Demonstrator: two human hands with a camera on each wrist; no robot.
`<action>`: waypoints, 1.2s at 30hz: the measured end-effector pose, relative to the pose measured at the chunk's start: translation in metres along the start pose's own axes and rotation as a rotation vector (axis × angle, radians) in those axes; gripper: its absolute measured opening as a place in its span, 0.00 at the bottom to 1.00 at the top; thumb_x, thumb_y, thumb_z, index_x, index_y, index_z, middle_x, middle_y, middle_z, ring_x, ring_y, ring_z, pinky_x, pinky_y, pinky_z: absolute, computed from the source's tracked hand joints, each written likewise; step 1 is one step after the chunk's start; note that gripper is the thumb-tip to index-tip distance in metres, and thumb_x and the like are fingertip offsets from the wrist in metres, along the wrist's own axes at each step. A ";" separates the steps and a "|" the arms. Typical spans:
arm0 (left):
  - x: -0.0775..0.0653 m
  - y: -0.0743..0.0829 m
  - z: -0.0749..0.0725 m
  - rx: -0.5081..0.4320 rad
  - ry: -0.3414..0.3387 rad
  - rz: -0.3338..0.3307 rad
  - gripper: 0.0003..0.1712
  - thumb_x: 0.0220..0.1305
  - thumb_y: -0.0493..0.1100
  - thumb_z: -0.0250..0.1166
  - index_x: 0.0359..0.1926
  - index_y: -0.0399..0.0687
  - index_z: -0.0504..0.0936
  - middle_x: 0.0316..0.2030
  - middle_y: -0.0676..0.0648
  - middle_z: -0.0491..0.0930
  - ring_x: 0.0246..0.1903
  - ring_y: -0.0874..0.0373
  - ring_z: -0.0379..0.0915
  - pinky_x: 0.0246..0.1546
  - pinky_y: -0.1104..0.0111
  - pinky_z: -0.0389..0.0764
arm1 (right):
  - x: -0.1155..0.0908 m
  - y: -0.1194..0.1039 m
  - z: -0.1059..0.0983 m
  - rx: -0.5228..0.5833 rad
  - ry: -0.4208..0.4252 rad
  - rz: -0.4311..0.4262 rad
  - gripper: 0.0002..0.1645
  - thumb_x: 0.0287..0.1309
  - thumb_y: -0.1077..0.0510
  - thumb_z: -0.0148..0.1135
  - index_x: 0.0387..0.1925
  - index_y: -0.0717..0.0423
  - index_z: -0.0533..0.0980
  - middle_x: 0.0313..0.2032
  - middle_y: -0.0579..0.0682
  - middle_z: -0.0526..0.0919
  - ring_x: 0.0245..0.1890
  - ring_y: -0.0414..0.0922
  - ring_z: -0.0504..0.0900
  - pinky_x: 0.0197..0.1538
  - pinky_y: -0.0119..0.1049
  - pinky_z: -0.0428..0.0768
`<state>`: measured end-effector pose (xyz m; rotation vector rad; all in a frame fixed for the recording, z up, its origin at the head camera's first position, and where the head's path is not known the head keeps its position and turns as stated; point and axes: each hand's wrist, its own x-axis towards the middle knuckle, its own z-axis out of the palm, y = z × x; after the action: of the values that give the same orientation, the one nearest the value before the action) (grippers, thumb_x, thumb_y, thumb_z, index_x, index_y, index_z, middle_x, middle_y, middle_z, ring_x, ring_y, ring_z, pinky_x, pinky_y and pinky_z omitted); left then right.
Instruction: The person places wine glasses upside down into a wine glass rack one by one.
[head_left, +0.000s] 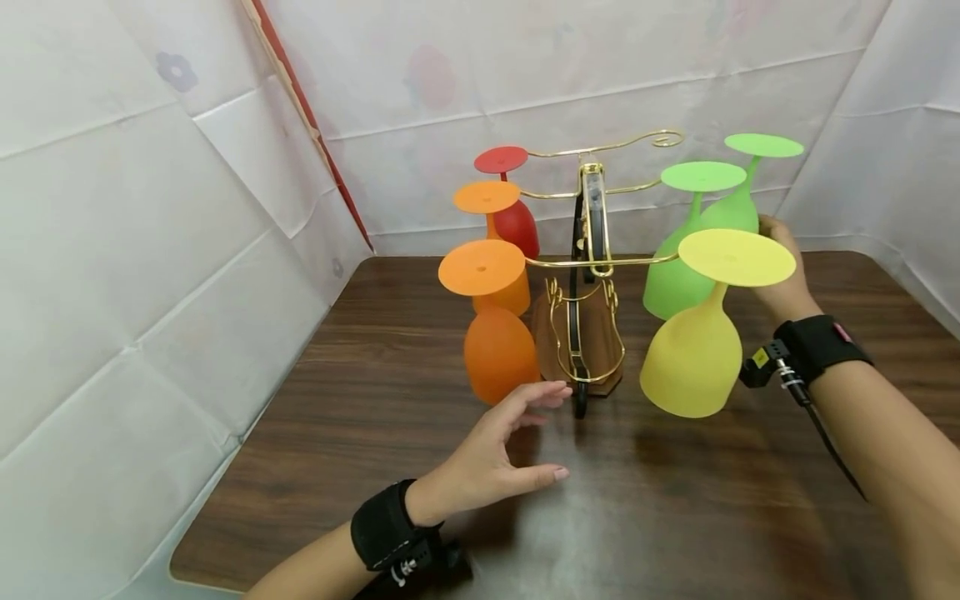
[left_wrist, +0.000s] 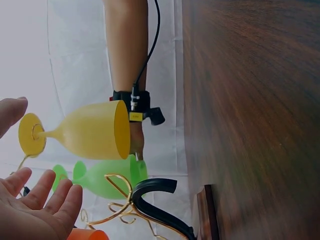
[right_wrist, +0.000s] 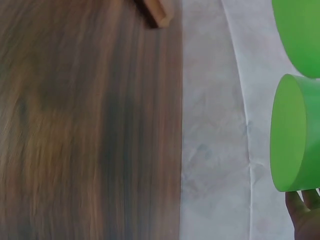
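Note:
My right hand (head_left: 783, 271) grips the bowl of the far green plastic wine glass (head_left: 731, 212), which is upside down with its foot to the right of the rack's curled back wire. In the right wrist view, fingertips show at this glass's bowl (right_wrist: 312, 135). A second green glass (head_left: 678, 271) hangs just nearer, partly overlapping it. My left hand (head_left: 491, 458) is held in front of the gold wire rack (head_left: 592, 212), its fingers spread from the thumb and nothing between them. An orange glass (head_left: 498, 354) hangs just beyond it.
A yellow glass (head_left: 693, 362) hangs at the front right of the rack. On the left side hang another orange glass (head_left: 487, 200) and a red one (head_left: 517, 225). The rack's wooden base stands on a dark wood table (head_left: 360, 375), with white sheeting (head_left: 420, 100) behind.

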<state>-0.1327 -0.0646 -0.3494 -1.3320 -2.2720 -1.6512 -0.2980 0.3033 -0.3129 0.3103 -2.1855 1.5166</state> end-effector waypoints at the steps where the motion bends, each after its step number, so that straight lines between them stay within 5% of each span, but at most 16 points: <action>1: 0.000 0.000 0.000 0.003 -0.001 0.001 0.45 0.51 0.30 0.70 0.68 0.41 0.58 0.61 0.42 0.67 0.60 0.52 0.65 0.57 0.61 0.73 | 0.002 0.001 0.001 -0.005 0.000 0.004 0.38 0.59 0.58 0.60 0.66 0.68 0.58 0.47 0.38 0.68 0.44 0.33 0.66 0.42 0.21 0.66; 8: 0.001 0.001 -0.001 0.014 0.003 0.007 0.45 0.51 0.31 0.70 0.67 0.41 0.58 0.61 0.42 0.67 0.60 0.52 0.64 0.56 0.61 0.73 | 0.021 0.015 0.000 -0.016 -0.067 0.152 0.41 0.64 0.52 0.55 0.72 0.55 0.48 0.66 0.57 0.58 0.62 0.46 0.61 0.61 0.32 0.63; 13: 0.002 0.001 -0.002 -0.008 0.008 -0.007 0.44 0.51 0.31 0.70 0.67 0.42 0.59 0.62 0.43 0.67 0.61 0.53 0.64 0.55 0.61 0.73 | 0.033 0.018 0.001 0.084 -0.089 0.245 0.44 0.62 0.54 0.58 0.73 0.51 0.47 0.69 0.55 0.55 0.65 0.47 0.59 0.65 0.34 0.62; 21: 0.003 0.002 -0.004 0.010 0.017 0.000 0.44 0.51 0.31 0.70 0.67 0.41 0.58 0.61 0.43 0.68 0.60 0.51 0.64 0.55 0.62 0.74 | 0.056 0.029 0.003 0.016 -0.265 0.062 0.43 0.62 0.56 0.57 0.72 0.60 0.48 0.57 0.45 0.66 0.50 0.33 0.68 0.48 0.20 0.68; 27: 0.004 0.002 -0.006 0.031 0.023 0.008 0.45 0.51 0.31 0.70 0.68 0.42 0.57 0.61 0.42 0.67 0.60 0.50 0.64 0.54 0.60 0.74 | 0.067 0.041 0.008 0.228 -0.352 -0.033 0.44 0.58 0.59 0.61 0.71 0.61 0.51 0.49 0.31 0.68 0.48 0.30 0.68 0.51 0.20 0.66; 36: 0.004 0.002 -0.008 0.028 0.023 0.001 0.46 0.52 0.30 0.69 0.68 0.42 0.56 0.62 0.41 0.65 0.61 0.50 0.63 0.55 0.60 0.73 | 0.078 0.034 0.011 0.231 -0.457 -0.004 0.47 0.56 0.57 0.66 0.70 0.58 0.52 0.49 0.31 0.68 0.51 0.30 0.66 0.64 0.27 0.60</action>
<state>-0.1371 -0.0685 -0.3422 -1.3011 -2.2721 -1.6192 -0.3831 0.3108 -0.3058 0.8058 -2.3322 1.8430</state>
